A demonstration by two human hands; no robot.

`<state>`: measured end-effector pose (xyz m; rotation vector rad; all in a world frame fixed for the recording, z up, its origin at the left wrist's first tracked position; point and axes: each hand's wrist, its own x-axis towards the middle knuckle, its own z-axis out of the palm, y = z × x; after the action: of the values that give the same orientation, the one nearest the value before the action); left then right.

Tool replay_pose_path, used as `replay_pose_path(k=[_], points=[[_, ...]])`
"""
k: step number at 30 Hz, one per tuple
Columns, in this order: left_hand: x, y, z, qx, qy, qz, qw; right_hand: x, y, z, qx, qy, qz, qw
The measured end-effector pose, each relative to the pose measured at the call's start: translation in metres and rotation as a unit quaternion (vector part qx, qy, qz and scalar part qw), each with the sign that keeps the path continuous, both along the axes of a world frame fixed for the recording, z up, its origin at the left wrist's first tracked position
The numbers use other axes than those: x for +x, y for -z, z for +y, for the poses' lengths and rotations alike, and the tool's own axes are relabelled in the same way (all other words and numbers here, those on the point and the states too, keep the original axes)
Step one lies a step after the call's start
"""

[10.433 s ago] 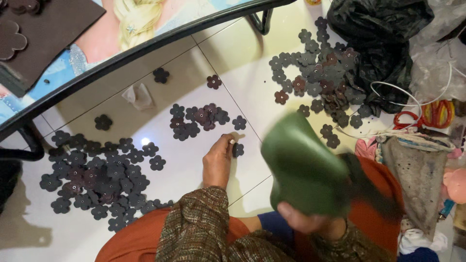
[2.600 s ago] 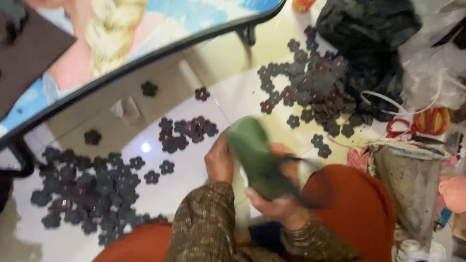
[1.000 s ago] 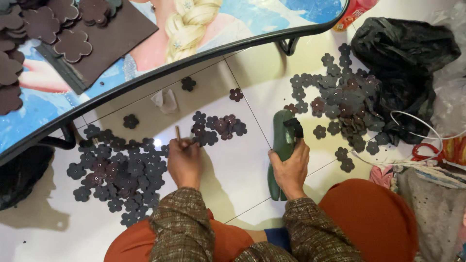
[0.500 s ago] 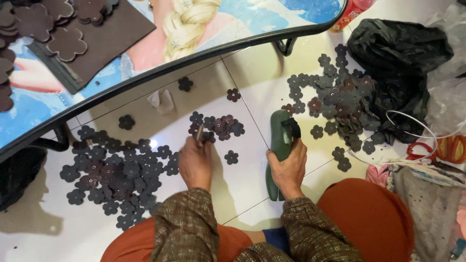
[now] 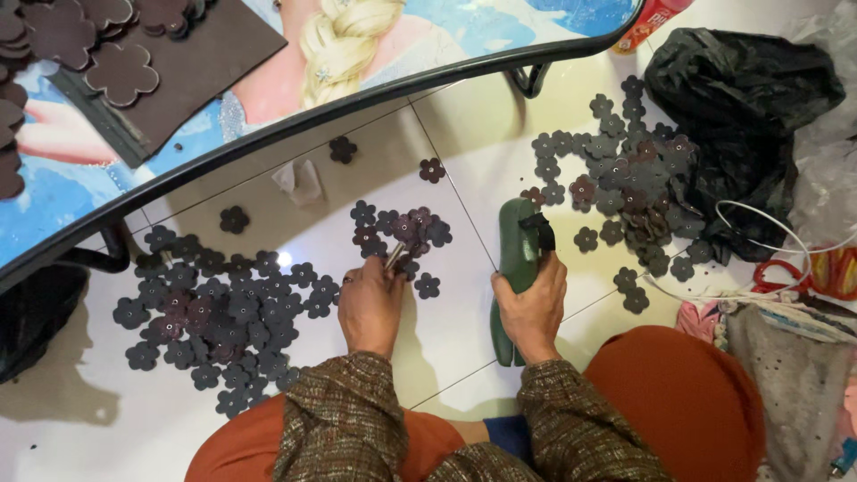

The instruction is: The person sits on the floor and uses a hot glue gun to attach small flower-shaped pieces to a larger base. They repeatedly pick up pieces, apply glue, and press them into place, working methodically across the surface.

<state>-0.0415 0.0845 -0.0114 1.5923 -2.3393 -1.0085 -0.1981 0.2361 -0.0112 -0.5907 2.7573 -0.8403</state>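
My right hand (image 5: 534,302) grips a green glue gun (image 5: 515,268) that rests upright on the white tiled floor. My left hand (image 5: 370,302) holds a thin stick (image 5: 393,256) pointed at a small cluster of dark flower-shaped cutouts (image 5: 402,230) in front of me. One loose flower cutout (image 5: 427,286) lies just right of that hand. A big pile of the same cutouts (image 5: 210,308) spreads to my left, and another pile (image 5: 620,174) lies to the right of the gun.
A low table with a black rim (image 5: 295,120) and a cartoon picture top stands ahead, holding a brown sheet (image 5: 192,67) and larger flower shapes (image 5: 120,73). A black plastic bag (image 5: 745,107), a white cord (image 5: 759,254) and cloth sit at right.
The glue gun came down from in front of the camera and now stands on the floor. My left hand moved right, from the left pile toward the middle cluster.
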Motion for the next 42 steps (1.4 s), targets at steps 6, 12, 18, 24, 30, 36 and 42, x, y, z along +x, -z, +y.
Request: replay_pose_path(k=[6, 12, 18, 24, 30, 36, 42], points=[[0.004, 0.013, 0.0, 0.01, -0.108, 0.061, 0.992, 0.001, -0.002, -0.002, 0.007, 0.009, -0.014, 1.0], [0.002, 0.017, -0.017, -0.038, -0.16, 0.098, 0.981, 0.0, 0.001, -0.001, 0.003, 0.002, 0.006, 1.0], [0.01, 0.01, -0.016, 0.056, -0.181, 0.06, 0.98, 0.002, 0.001, -0.001, 0.001, 0.002, 0.014, 1.0], [0.011, 0.023, -0.004, 0.188, -0.171, 0.146, 0.956, 0.0, 0.0, -0.001, 0.005, -0.002, -0.002, 1.0], [-0.004, 0.049, 0.022, 0.303, -0.117, 0.38, 0.866, 0.002, 0.003, 0.001, -0.024, -0.02, 0.033, 0.999], [-0.001, 0.052, 0.03, 0.283, -0.117, 0.412, 0.858, 0.002, 0.006, 0.001, -0.026, -0.023, 0.051, 0.998], [-0.005, 0.054, 0.032, 0.302, -0.135, 0.422, 0.844, 0.004, 0.005, 0.001, -0.037, -0.019, 0.061, 0.997]])
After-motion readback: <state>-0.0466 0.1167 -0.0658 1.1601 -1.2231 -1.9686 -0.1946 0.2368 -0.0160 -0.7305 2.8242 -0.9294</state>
